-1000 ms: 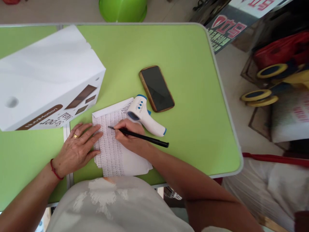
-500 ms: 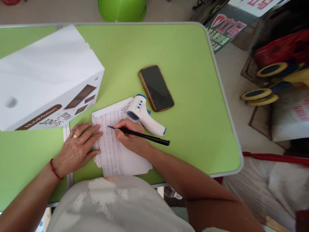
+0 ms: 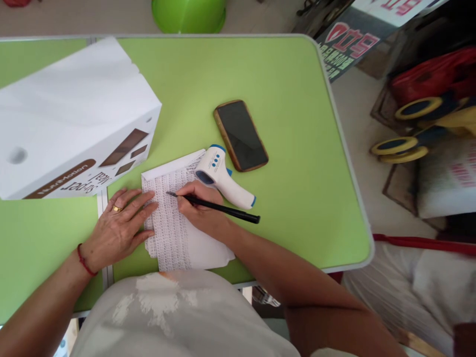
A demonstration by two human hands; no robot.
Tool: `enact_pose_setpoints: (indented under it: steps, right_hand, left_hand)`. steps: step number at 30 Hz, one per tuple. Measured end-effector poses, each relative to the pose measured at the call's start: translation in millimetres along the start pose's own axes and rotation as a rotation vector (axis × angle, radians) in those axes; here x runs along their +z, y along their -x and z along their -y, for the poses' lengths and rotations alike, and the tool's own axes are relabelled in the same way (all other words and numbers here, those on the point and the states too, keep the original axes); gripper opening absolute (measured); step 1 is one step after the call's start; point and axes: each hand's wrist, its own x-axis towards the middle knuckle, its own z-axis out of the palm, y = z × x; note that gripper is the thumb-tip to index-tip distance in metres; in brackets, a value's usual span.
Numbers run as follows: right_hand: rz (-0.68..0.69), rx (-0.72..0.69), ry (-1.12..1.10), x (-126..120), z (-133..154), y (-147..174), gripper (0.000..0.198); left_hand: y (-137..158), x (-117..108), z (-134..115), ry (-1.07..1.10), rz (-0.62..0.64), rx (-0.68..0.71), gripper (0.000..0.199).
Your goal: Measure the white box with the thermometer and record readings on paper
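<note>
My right hand (image 3: 199, 206) is closed around a black pen (image 3: 223, 209), its tip at the written part of a sheet of paper (image 3: 171, 233). Rows of small handwriting cover the sheet's left part, while its lower right is blank. My left hand (image 3: 124, 218) lies flat with fingers spread, fingertips on the paper's left edge. A white and blue infrared thermometer (image 3: 223, 178) lies over the paper's upper right, just beyond my right hand. Past it rests a phone (image 3: 241, 135) in a brown case, its screen dark.
A large white box (image 3: 82, 114) with brown print stands on the left of the green table (image 3: 297, 148). Beyond the far edge is a green stool or tub (image 3: 188, 15). On the right are a printed sign (image 3: 345, 44) and yellow-and-blue handles (image 3: 397, 146).
The pen has tilted very slightly in my right hand. My left hand, the paper, the thermometer and the phone stay where they were.
</note>
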Motion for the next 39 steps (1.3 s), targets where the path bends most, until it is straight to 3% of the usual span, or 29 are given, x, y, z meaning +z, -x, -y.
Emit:
enact_pose_setpoints:
  steps: [24,39]
  right_hand:
    - [-0.002,-0.036,0.020,-1.3,-1.6,1.7,0.006]
    - [0.043,-0.166,0.004,-0.5,0.8,-0.1,0.010]
  left_hand:
    - [0.5,-1.1,0.5,-0.048,0.013,0.018,0.044]
    - [-0.8,-1.8,-0.7,-0.062,0.014,0.027,0.042]
